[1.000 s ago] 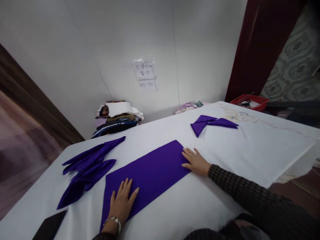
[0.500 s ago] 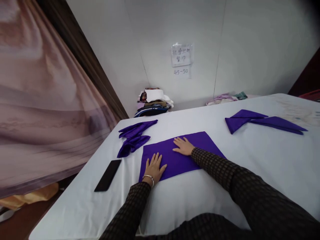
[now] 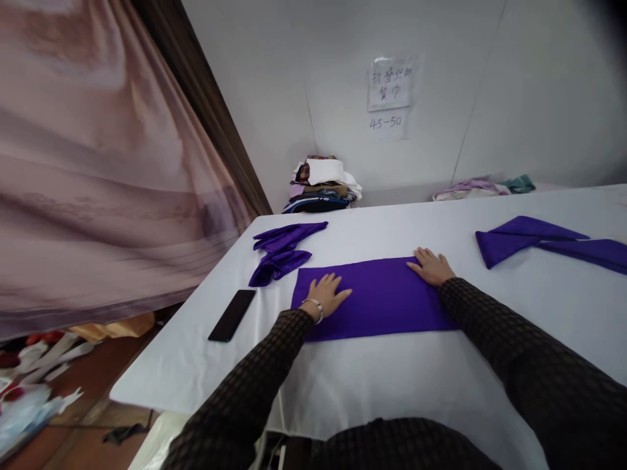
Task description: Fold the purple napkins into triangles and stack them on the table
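Observation:
A purple cloth napkin (image 3: 382, 300), folded into a flat rectangle, lies in front of me on the white-covered table (image 3: 382, 385). My left hand (image 3: 327, 297), with a bracelet at the wrist, rests on the napkin's left part, fingers spread. My right hand (image 3: 432, 266) lies flat at its far right corner, fingers stretched out. Neither hand grips anything. The napkin's near right corner is partly hidden by my right sleeve.
Crumpled purple napkins (image 3: 281, 253) lie at the far left, above a black phone (image 3: 232, 315). Folded purple napkins (image 3: 524, 236) lie at the right. Behind the table are a clothes stack (image 3: 323, 186) and more fabric (image 3: 473, 188). A pink curtain (image 3: 112, 183) hangs at the left.
My right hand has slid right across the napkin to its far right corner. My left hand has moved slightly up and inward on it. The view has turned left.

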Demonstrator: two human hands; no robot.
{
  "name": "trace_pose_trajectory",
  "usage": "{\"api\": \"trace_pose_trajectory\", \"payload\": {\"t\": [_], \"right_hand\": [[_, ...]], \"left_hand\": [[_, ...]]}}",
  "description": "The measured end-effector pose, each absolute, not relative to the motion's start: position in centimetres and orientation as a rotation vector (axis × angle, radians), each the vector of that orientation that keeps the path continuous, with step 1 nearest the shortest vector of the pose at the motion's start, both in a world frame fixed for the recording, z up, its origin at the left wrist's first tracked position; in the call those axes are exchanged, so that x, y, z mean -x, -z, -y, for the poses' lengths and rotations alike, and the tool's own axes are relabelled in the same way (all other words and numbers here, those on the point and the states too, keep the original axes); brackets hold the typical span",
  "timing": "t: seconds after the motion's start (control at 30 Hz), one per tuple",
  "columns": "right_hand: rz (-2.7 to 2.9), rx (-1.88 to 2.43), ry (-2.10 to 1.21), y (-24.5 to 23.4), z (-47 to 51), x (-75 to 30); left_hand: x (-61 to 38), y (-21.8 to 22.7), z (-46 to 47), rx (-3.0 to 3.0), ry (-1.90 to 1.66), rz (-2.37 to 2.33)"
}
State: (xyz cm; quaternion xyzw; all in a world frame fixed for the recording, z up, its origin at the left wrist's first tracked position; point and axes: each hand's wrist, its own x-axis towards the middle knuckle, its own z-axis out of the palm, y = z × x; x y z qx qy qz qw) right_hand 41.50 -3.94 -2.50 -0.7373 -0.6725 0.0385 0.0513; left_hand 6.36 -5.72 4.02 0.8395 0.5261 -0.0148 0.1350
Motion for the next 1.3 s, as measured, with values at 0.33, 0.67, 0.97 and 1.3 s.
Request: {"api": "trace_pose_trajectory", "payload": {"t": [0.33,0.67,0.97,1.3], "right_hand": [[2.054,2.222,-0.075,3.0,3.9,-41.9],[2.058,2.207,-0.088,3.5,3.4,-42.4],[2.219,2.020,-0.214,-0.7,3.2,-31.2],[2.450,1.679,-0.348,0.8,3.9,-25.1]], "left_hand": [[-11.7,-0.4,1.3,-2.566,0.010,-1.415],[2.8,-0.9,-0.9,-2.306,0.060,-1.953],[2.2,-0.6,-0.9,-2.309,0.039,-1.969],[2.3,-0.4,-0.8,-2.314,0.047,-1.984]]}}
